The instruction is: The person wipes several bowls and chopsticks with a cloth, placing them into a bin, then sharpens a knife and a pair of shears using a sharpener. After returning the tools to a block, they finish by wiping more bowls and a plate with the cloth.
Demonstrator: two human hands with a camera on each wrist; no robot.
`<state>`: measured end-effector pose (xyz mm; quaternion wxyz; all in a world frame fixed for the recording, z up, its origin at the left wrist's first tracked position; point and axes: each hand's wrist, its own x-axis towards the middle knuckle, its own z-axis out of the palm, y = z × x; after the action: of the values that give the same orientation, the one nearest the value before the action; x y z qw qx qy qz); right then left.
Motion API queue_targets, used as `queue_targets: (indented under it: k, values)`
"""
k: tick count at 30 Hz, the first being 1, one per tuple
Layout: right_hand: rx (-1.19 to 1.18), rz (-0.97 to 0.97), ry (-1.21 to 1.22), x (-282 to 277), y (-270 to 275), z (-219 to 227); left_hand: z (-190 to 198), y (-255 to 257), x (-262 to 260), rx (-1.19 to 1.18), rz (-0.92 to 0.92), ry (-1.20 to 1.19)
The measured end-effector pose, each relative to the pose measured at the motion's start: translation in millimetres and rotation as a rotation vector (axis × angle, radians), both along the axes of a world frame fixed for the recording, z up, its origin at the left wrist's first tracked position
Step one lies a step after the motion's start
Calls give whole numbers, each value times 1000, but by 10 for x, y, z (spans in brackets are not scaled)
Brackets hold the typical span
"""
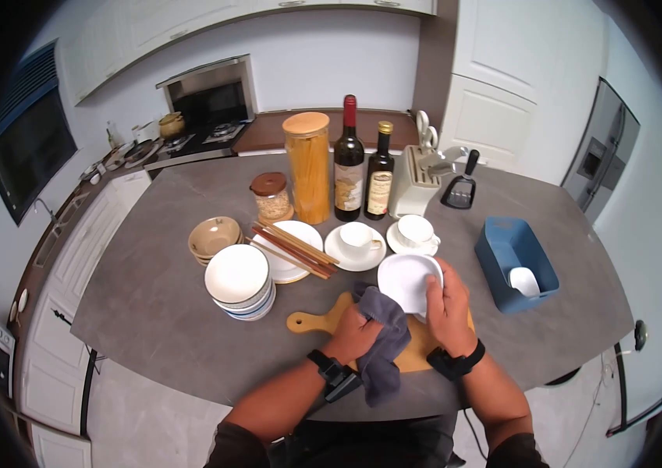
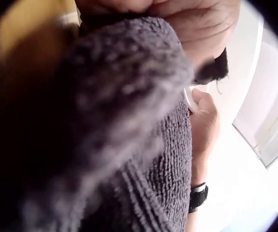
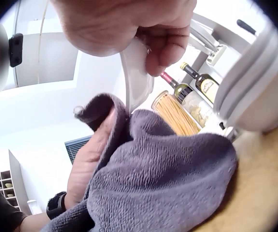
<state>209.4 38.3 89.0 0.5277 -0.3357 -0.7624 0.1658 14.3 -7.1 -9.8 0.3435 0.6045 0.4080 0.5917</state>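
Note:
In the head view my right hand (image 1: 449, 313) pinches a small white dish (image 1: 404, 282) by its right rim, tilted over the wooden cutting board (image 1: 418, 355). My left hand (image 1: 354, 334) grips a dark grey towel (image 1: 385, 339), which drapes over the board and past the table's near edge. In the right wrist view the towel (image 3: 163, 179) bunches against the lower end of the dish (image 3: 138, 75). A stack of white dishes (image 3: 259, 92) shows beside them, mostly hidden by the held dish in the head view. Towel cloth fills most of the left wrist view.
Left stand stacked bowls (image 1: 237, 274), brown bowls (image 1: 214, 236) and chopsticks (image 1: 296, 248) across white plates (image 1: 292, 274). Two cups (image 1: 356, 238) on saucers sit ahead. Behind are a pasta jar (image 1: 307, 171), bottles (image 1: 349, 168) and a knife block (image 1: 413, 187). A blue bin (image 1: 495, 265) stands right.

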Motion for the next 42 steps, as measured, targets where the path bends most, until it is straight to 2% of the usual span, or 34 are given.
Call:
queue_targets:
  k: [3,5,6,8,11,13,19,21,23,25,28,35,42]
  values:
    - [-5,-51,-14,238,103,147,64,-13,-8,1,-32,-3]
    - [-35,-48,5,463,208,291,-4,28,-4,-78,65,-100]
    - [-56,-79,-19,603,256,361,-13,49,-14,-89,37,-106]
    - [-98,-130,-19,893,383,473,42,70,-50,17,77,-18]
    - [-99,-231,-48,1500,787,452,78,62,-37,41,75,-30]
    - [-417,-229,-50,1799,852,677,72,58,-44,46,59,-10]
    - [-534,-368,-56,2262,1056,840,-65,121,-41,5,58,-31]
    - [-618,-433,-207,2469,1206,774,-42,113,-36,-8,41,-44]
    - [-629,-457,-211,2635,1351,674,-25,96,-33,-7,19,-53]
    - [-757,-474,-232,2750,1441,614,-70,116,-40,-23,-12,-114]
    - [-797,-480,-226,2843,1508,530,-86,125,-47,-26,-7,-99]
    - [-788,-495,-185,3002,1568,379,-14,90,-50,47,18,-25]
    - [-815,-486,-306,3074,1504,225,-20,91,-23,15,39,-48]
